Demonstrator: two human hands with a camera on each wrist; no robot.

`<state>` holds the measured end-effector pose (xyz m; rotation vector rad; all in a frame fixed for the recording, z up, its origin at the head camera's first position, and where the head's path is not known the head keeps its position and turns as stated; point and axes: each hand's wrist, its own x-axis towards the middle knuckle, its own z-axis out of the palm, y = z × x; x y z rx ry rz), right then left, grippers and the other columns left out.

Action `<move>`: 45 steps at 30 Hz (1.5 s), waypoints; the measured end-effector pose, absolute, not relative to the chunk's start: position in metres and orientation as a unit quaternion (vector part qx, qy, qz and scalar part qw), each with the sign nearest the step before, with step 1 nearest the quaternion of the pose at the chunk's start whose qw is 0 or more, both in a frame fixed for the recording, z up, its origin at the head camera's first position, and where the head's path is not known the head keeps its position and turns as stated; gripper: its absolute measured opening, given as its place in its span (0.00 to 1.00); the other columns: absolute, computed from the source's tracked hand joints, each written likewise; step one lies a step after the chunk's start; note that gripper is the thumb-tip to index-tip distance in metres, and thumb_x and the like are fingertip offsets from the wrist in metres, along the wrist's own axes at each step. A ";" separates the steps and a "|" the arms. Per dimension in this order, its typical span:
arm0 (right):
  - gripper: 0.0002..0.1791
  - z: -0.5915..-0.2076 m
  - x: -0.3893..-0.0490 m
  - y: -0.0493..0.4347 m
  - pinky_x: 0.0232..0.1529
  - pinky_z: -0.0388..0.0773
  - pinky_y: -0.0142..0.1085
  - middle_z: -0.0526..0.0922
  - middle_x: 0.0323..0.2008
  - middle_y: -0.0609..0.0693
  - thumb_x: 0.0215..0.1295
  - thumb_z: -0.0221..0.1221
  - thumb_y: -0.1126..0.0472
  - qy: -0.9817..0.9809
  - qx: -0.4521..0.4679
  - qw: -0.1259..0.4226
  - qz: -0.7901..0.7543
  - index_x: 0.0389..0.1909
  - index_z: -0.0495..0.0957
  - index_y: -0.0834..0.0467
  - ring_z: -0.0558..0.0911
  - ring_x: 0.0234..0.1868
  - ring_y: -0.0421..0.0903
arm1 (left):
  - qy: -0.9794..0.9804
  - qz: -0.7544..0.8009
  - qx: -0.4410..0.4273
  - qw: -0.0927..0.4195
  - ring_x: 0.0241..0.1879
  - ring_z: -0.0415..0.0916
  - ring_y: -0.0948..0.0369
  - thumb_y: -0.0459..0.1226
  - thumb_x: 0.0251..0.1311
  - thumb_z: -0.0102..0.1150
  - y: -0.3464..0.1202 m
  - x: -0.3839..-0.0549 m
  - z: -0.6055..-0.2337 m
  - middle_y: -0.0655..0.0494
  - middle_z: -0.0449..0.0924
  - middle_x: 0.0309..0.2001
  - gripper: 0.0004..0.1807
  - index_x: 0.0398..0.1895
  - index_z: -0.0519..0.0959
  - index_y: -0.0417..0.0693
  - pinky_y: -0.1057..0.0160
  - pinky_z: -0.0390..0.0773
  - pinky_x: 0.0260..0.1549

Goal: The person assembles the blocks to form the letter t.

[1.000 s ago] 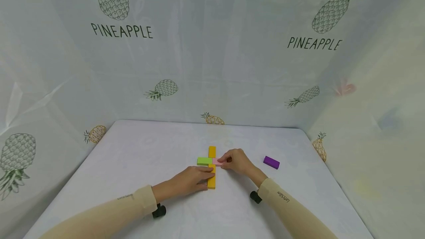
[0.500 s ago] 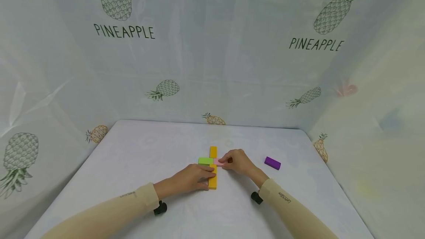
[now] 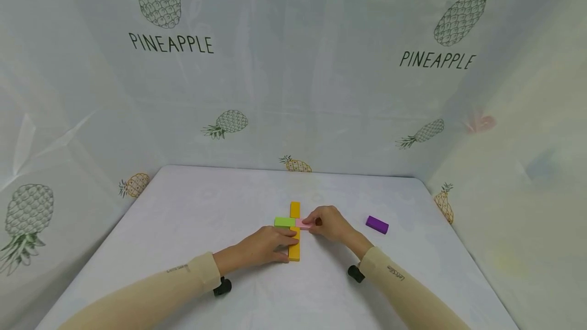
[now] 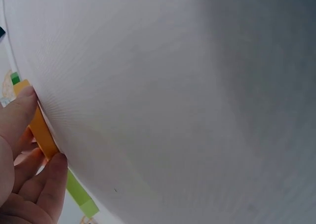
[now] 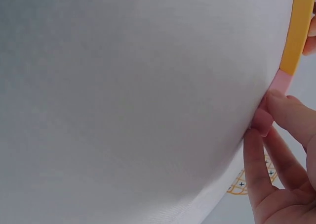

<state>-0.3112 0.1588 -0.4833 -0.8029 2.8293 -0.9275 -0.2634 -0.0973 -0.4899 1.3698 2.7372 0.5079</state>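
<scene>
Hands (image 3: pixel 263 245) unmoved, pinching yellow block (image 3: pixel 294 252), pink block (image 3: pixel 300 222)

I'm seeing the left block (image 3: pixel 285 222) and right block (image 3: pixel 299 222) lying end to end on the table (image 3: pixel 206 202), with the far block (image 3: pixel 295 210) sitting just behind their join and the near block (image 3: pixel 295 251) lying before it. The left hand (image 3: pixel 263 246) is staying to the near block's left, and the right hand (image 3: pixel 332 224) is occupying the space between the right block and the lone block (image 3: pixel 377 224). Behind the table I'm seeing a curtain (image 3: pixel 293 75) hanging.
</scene>
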 end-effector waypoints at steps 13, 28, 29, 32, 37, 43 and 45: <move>0.17 -0.476 -0.308 0.167 0.49 0.85 0.37 0.89 0.50 0.49 0.67 0.72 0.65 0.914 -0.289 0.038 -0.282 0.55 0.89 0.55 0.84 0.45 0.47 | 0.883 0.164 0.439 0.023 0.70 0.76 0.58 0.47 0.65 0.75 -0.097 -0.264 -0.490 0.53 0.78 0.71 0.30 0.68 0.82 0.49 0.53 0.78 0.68; 0.19 -0.462 -0.276 0.227 0.58 0.83 0.57 0.86 0.58 0.52 0.71 0.69 0.62 0.920 -0.294 0.018 -0.260 0.61 0.84 0.58 0.83 0.57 0.60 | 0.886 0.160 0.433 0.025 0.71 0.75 0.57 0.47 0.64 0.75 -0.098 -0.263 -0.490 0.54 0.77 0.72 0.31 0.69 0.81 0.49 0.51 0.77 0.68; 0.19 -0.463 -0.273 0.232 0.58 0.83 0.57 0.86 0.57 0.52 0.71 0.69 0.62 0.919 -0.297 0.012 -0.259 0.60 0.84 0.58 0.83 0.57 0.60 | 0.887 0.162 0.433 0.026 0.71 0.75 0.57 0.47 0.64 0.75 -0.098 -0.262 -0.490 0.54 0.77 0.72 0.31 0.69 0.81 0.49 0.51 0.77 0.68; 0.18 -0.465 -0.265 0.247 0.57 0.84 0.56 0.86 0.56 0.49 0.70 0.70 0.62 0.918 -0.303 -0.010 -0.254 0.58 0.84 0.58 0.84 0.57 0.59 | 0.886 0.164 0.433 0.024 0.72 0.75 0.56 0.47 0.64 0.76 -0.098 -0.261 -0.489 0.53 0.77 0.72 0.32 0.69 0.81 0.49 0.50 0.77 0.68; 0.18 -0.469 -0.256 0.268 0.56 0.85 0.50 0.85 0.56 0.46 0.67 0.72 0.62 0.924 -0.290 -0.028 -0.249 0.57 0.85 0.56 0.84 0.55 0.56 | 0.887 0.160 0.433 0.021 0.72 0.74 0.57 0.47 0.64 0.75 -0.099 -0.261 -0.489 0.54 0.76 0.72 0.32 0.70 0.81 0.49 0.50 0.77 0.68; 0.18 -0.477 -0.251 0.285 0.50 0.88 0.45 0.86 0.51 0.49 0.62 0.75 0.67 0.918 -0.302 -0.048 -0.251 0.53 0.85 0.59 0.85 0.50 0.55 | 0.886 0.163 0.434 0.023 0.72 0.74 0.57 0.47 0.64 0.75 -0.098 -0.262 -0.489 0.54 0.76 0.72 0.32 0.70 0.81 0.49 0.52 0.77 0.69; 0.18 -0.478 -0.251 0.288 0.48 0.88 0.45 0.86 0.48 0.51 0.61 0.75 0.68 0.913 -0.310 -0.053 -0.260 0.52 0.85 0.60 0.86 0.48 0.55 | 0.887 0.161 0.432 0.024 0.72 0.74 0.57 0.47 0.64 0.75 -0.098 -0.262 -0.490 0.54 0.76 0.72 0.32 0.70 0.81 0.49 0.52 0.77 0.68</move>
